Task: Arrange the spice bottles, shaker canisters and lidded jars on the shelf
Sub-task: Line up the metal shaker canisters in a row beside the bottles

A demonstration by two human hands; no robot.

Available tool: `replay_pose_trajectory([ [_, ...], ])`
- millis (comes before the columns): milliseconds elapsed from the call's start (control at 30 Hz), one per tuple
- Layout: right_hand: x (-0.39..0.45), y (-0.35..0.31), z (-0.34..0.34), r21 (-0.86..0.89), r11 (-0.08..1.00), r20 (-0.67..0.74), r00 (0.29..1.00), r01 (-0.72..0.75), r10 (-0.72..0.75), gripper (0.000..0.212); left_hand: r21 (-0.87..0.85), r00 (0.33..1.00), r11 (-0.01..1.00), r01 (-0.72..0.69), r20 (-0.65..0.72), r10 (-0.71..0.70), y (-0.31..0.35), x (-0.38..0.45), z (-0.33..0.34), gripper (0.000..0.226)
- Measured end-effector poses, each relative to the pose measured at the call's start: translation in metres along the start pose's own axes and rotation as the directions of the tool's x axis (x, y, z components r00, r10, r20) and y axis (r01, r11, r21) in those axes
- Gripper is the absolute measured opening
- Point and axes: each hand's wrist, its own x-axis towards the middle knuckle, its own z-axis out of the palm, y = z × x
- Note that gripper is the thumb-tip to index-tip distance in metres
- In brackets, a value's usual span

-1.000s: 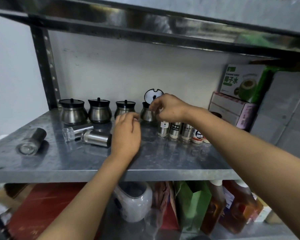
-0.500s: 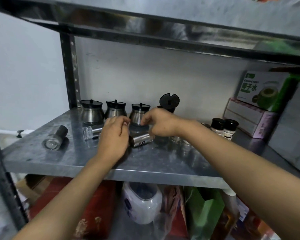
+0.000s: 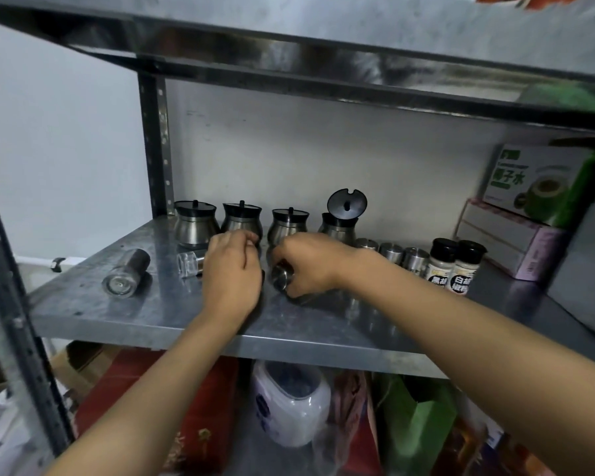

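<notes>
A grey galvanised metal shelf (image 3: 124, 314) holds everything at chest height, its near edge running across the middle of the view. Along the far side, against the white wall, four rounded stainless steel jars with black lids stand in a row: the left jar (image 3: 193, 224), the second jar (image 3: 240, 219), the third jar (image 3: 287, 225) and the fourth jar (image 3: 339, 223), whose lid is flipped up.

The right hand (image 3: 311, 264) is curled around a stainless steel shaker canister (image 3: 282, 277) that lies tilted on its side in the middle of the shelf, its round end facing the camera. The left hand (image 3: 232, 271) hovers just beside it with fingers bent inward; whether it grips anything cannot be told. Poking out from behind the left hand lies a clear-capped steel spice bottle (image 3: 189, 265), on its side. Further left, well apart and near the shelf's left edge, a dark-bodied steel grinder (image 3: 126, 273) lies on its side too.

To the right of the right wrist, three small steel shakers (image 3: 390, 251) stand in a row, followed by two pale spice bottles with black caps (image 3: 455, 266). Far right, stacked cardboard boxes (image 3: 516, 231) touch the wall.

The near strip of the shelf, from the grinder across to below the right forearm, is bare metal, and so is the left part between grinder and post (image 3: 155, 146). The upper shelf (image 3: 323, 39) hangs well above the jar lids.
</notes>
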Motion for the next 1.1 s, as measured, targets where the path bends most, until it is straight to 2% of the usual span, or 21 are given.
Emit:
replay_pose_trajectory([
  [67, -0.005, 0.005, -0.005, 0.044, 0.999, -0.024, 1.0, -0.015, 0.016, 0.036, -0.001, 0.997, 0.999, -0.054, 0.048, 0.054, 0.0, 0.001, 0.002, 0.027],
  [167, -0.01, 0.018, -0.013, 0.247, 0.963, -0.027, 0.992, -0.11, 0.121, 0.038, -0.018, 0.99, 0.997, -0.074, 0.122, 0.076, -0.005, 0.006, 0.007, 0.026],
  [233, -0.01, 0.031, -0.015, 0.382, 0.905, 0.001, 0.979, -0.19, 0.205, 0.036, -0.024, 0.99, 0.998, -0.055, 0.13, 0.058, -0.005, 0.009, 0.009, 0.025],
  [333, -0.008, 0.048, -0.017, 0.459, 0.848, 0.053, 0.961, -0.265, 0.272, 0.035, -0.033, 0.991, 0.998, -0.049, 0.127, 0.053, 0.006, 0.011, 0.017, 0.024],
  [467, -0.006, 0.063, -0.024, 0.453, 0.827, 0.138, 0.943, -0.333, 0.304, 0.034, -0.09, 0.984, 0.996, 0.015, 0.177, 0.001, 0.021, 0.017, 0.034, 0.023],
  [567, -0.005, 0.069, -0.027, 0.405, 0.833, 0.175, 0.926, -0.378, 0.336, 0.035, -0.041, 0.968, 0.999, 0.009, 0.249, 0.002, 0.024, 0.019, 0.041, 0.022],
  [733, -0.003, 0.069, -0.034, 0.326, 0.864, 0.222, 0.919, -0.385, 0.326, 0.037, 0.169, 0.95, 0.965, -0.2, 0.274, 0.149, 0.025, 0.019, 0.044, 0.021],
  [867, 0.001, 0.069, -0.031, 0.297, 0.875, 0.216, 0.919, -0.383, 0.329, 0.042, 0.265, 0.935, 0.92, -0.288, 0.283, 0.212, 0.03, 0.015, 0.047, 0.025],
  [967, 0.001, 0.07, -0.032, 0.295, 0.869, 0.244, 0.91, -0.398, 0.335, 0.049, 0.309, 0.928, 0.893, -0.327, 0.284, 0.242, 0.03, 0.008, 0.049, 0.033],
  [1100, -0.002, 0.071, -0.039, 0.3, 0.861, 0.266, 0.903, -0.411, 0.338, 0.051, 0.274, 0.909, 0.887, -0.373, 0.298, 0.29, 0.032, 0.007, 0.051, 0.043],
])
